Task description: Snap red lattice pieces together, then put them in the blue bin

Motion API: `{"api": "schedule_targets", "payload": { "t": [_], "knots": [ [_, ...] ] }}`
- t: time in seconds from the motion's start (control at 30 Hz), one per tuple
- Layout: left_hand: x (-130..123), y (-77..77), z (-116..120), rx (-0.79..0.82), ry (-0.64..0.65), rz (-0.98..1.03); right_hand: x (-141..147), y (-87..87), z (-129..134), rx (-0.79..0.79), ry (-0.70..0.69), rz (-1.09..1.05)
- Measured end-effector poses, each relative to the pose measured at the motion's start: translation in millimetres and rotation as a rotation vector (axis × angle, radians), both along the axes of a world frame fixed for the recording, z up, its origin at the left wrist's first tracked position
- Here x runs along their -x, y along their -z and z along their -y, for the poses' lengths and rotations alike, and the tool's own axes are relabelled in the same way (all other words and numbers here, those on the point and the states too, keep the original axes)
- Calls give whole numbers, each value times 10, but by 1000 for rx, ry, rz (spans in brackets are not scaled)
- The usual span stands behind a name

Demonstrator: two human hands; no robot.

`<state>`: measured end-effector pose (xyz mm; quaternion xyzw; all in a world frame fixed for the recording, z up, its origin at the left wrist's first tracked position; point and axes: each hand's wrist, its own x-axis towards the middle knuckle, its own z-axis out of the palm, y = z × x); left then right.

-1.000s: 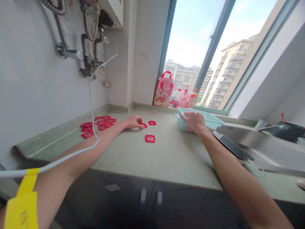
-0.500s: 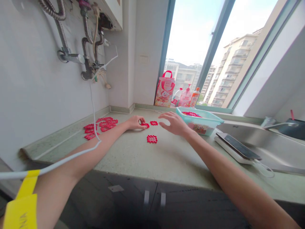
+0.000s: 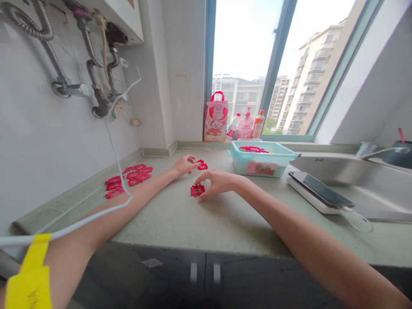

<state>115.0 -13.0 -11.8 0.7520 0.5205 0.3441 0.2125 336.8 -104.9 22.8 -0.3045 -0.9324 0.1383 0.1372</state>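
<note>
Twice found a red notched piece close to the fingers, flat on the pale counter (image 3: 161, 223). Saw the nearer red square (image 3: 197, 190) toward the front edge, directly left of the right hand (image 3: 217, 182) and in the mouth of its parted forefinger and thumb — forefinger by the far side, thumb by the near right corner. Judged the right hand the closer of the two, facing the piece straight from the right. Found no clear long axis, just a roughly square outline. Could not tell firm contact from a light touch there.

Saw the farther red square (image 3: 202, 165) behind the nearer one and slightly to the right, at the right of the left hand (image 3: 186, 165). Noted curled fingers on that hand, with tips by the left edge of the piece; could not tell whether pinching or merely touching it. Saw both squares apart, with counter between.

Noted an overlapping cluster of red pieces (image 3: 138, 176) well off to the left, beyond the left forearm (image 3: 109, 227). Found a mint-green box (image 3: 240, 163) past the right hand, with more red pieces (image 3: 254, 149) inside — and farther right, a phone (image 3: 318, 189) beside the sink (image 3: 380, 189).
</note>
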Motion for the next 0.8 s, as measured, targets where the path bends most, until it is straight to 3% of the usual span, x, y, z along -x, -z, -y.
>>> {"api": "schedule_targets", "payload": {
  "t": [0.13,0.23,0.33,0.47,0.57,0.7,0.8],
  "knots": [
    [-71,-26,-178,-17,-46,-50,42,-10,20,-28,-79,-29],
    [-121,-21,-252,-134,14,-198,38,-2,4,-74,-108,-37],
    [-154,-14,-230,-205,81,-334,-51,18,-68,-189,-43,-98],
    [-173,-45,-43,-181,21,-373,-289,41,-246,-356,135,-282],
    [-133,-58,204,-141,62,-355,-429,54,-352,-398,215,-349],
    [-27,-23,542,-115,179,-319,-392,99,-362,-378,179,-311],
    [58,-54,654,-95,261,-234,-246,156,-307,-349,121,-304]
  ]
}}
